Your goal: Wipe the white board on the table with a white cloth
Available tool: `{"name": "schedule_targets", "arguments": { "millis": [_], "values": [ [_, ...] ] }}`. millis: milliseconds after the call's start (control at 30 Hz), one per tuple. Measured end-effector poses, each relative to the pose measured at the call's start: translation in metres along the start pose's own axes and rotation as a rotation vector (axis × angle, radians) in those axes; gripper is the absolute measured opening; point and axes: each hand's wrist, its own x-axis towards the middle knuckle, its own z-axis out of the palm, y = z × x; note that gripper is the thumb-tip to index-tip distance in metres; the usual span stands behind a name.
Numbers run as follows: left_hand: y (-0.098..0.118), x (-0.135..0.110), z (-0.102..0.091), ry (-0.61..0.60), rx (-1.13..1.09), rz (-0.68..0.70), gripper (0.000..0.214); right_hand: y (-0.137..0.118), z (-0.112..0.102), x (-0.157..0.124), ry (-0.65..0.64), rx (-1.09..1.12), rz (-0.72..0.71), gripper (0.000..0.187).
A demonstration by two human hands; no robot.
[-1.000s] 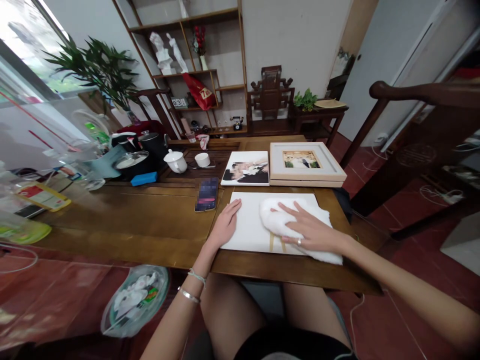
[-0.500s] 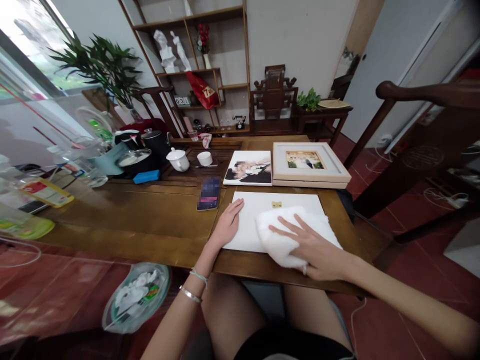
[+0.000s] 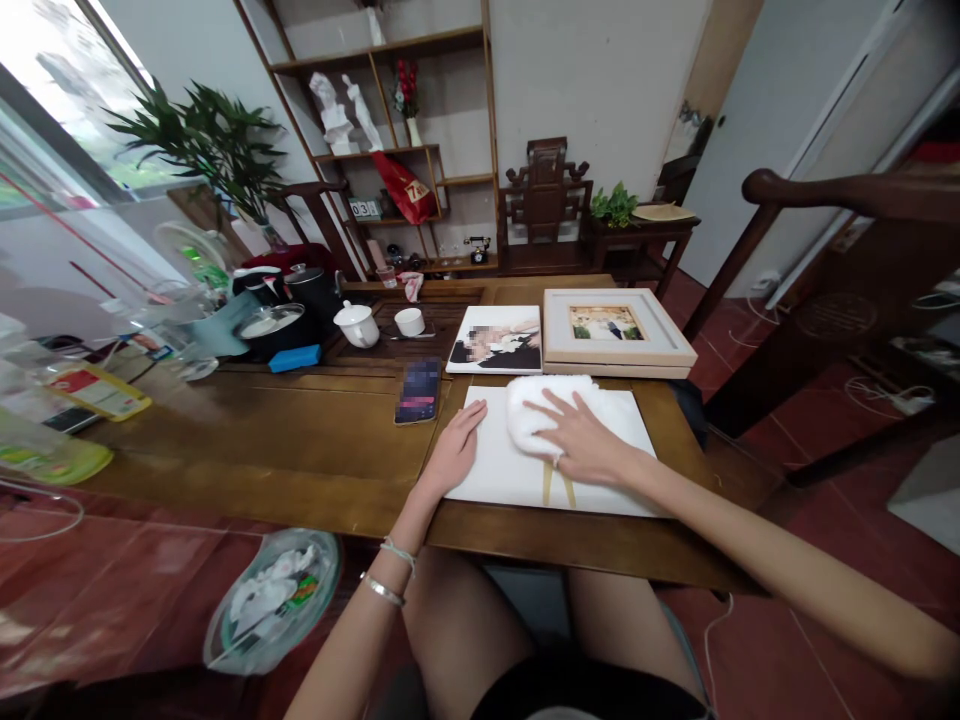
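Observation:
A white flat board [image 3: 501, 470] lies face down on the wooden table [image 3: 300, 440] in front of me. My left hand [image 3: 452, 450] rests flat on the board's left edge, fingers stretched out. My right hand [image 3: 581, 440] presses flat on a white cloth [image 3: 534, 414] at the board's far side, fingers spread. Two tan strips [image 3: 556, 488] show on the board near its front edge.
Behind the board lie a photo print [image 3: 496, 340] and a framed picture [image 3: 613, 332]. A phone [image 3: 418, 391] lies left of the board. Tea ware, a pot [image 3: 271, 326] and bottles crowd the table's left. A bin [image 3: 270, 598] stands on the floor, a wooden chair [image 3: 825, 250] at right.
My right hand has slid the cloth from the board's front right to its far side, uncovering the two tan strips. My left hand has stayed on the left edge.

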Motion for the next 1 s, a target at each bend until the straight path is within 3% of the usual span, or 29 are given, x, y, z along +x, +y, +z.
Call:
{"name": "schedule_targets", "arguments": {
  "millis": [133, 233, 333, 467, 600, 833, 900, 1000],
  "values": [
    [0.000, 0.000, 0.000, -0.009, 0.017, 0.011, 0.046, -0.041, 0.003, -0.036, -0.032, 0.026, -0.182, 0.037],
    [0.000, 0.000, 0.000, -0.010, 0.030, 0.014, 0.046, -0.052, 0.003, -0.049, -0.021, 0.074, -0.240, 0.032],
    [-0.001, 0.000, 0.000, -0.002, 0.017, 0.015, 0.046, -0.038, 0.001, -0.035, -0.002, 0.094, -0.174, 0.035],
    [-0.002, 0.000, 0.000, -0.001, 0.007, 0.017, 0.045, -0.009, -0.003, 0.010, 0.029, 0.048, 0.028, 0.050],
    [-0.002, 0.001, 0.001, 0.012, -0.006, 0.018, 0.046, -0.015, 0.001, 0.037, 0.027, -0.019, 0.150, 0.054],
    [-0.003, 0.000, -0.003, -0.028, -0.036, 0.041, 0.043, -0.091, 0.014, -0.009, 0.035, -0.013, -0.068, 0.038],
    [-0.003, 0.000, -0.003, -0.028, -0.032, 0.030, 0.044, -0.092, 0.013, -0.016, 0.003, 0.014, -0.087, 0.035],
    [-0.002, 0.000, -0.001, -0.007, -0.019, 0.016, 0.045, -0.067, 0.009, -0.005, -0.032, 0.034, -0.034, 0.043]
  ]
}}
